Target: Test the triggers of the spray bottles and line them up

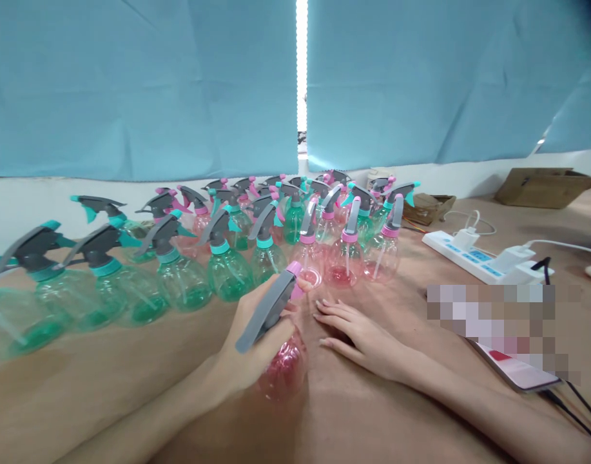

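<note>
My left hand (254,345) is wrapped round a pink transparent spray bottle (281,370) with a grey trigger head (266,309) and a pink nozzle, held tilted just above the brown table (353,412). My right hand (360,335) lies flat on the table beside it, fingers stretched out toward the bottle and holding nothing. Just beyond both hands stand several pink spray bottles (343,258) and green spray bottles (227,267) in rows.
More green bottles (99,287) run off to the left edge. A white power strip (474,258) with plugged chargers and cables lies at right. A phone (517,370) lies near my right forearm. A cardboard box (541,185) stands at the back right, blue curtains behind.
</note>
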A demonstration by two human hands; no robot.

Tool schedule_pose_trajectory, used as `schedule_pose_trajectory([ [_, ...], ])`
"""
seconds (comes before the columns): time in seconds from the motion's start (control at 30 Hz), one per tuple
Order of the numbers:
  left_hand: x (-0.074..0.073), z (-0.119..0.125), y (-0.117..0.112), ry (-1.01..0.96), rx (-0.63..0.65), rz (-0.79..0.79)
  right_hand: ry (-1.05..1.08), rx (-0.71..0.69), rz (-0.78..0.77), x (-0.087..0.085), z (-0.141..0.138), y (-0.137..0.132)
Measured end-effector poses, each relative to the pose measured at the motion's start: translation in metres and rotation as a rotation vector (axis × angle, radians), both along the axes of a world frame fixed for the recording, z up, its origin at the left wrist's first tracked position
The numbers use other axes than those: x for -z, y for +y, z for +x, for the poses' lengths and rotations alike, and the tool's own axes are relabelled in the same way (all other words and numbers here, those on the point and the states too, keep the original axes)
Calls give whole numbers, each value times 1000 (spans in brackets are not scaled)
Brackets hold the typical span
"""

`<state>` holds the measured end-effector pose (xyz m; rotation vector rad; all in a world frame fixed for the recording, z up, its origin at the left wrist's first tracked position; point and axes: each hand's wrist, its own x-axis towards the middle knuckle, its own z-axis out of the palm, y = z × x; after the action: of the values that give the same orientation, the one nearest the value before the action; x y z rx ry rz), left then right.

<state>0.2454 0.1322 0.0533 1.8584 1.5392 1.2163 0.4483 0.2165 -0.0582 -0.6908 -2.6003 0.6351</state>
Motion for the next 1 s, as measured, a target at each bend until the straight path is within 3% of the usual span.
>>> schedule_pose_trajectory([
  [0.4, 5, -5, 1, -37, 45, -51, -40, 4, -2, -2, 1, 0],
  [0.83, -3, -1, -3, -6, -45, -43, -8, 8, -14, 1, 1, 0],
  [1.0, -1, -4, 2, -34, 5, -65, -22, 10, -19, 1, 1, -1],
])
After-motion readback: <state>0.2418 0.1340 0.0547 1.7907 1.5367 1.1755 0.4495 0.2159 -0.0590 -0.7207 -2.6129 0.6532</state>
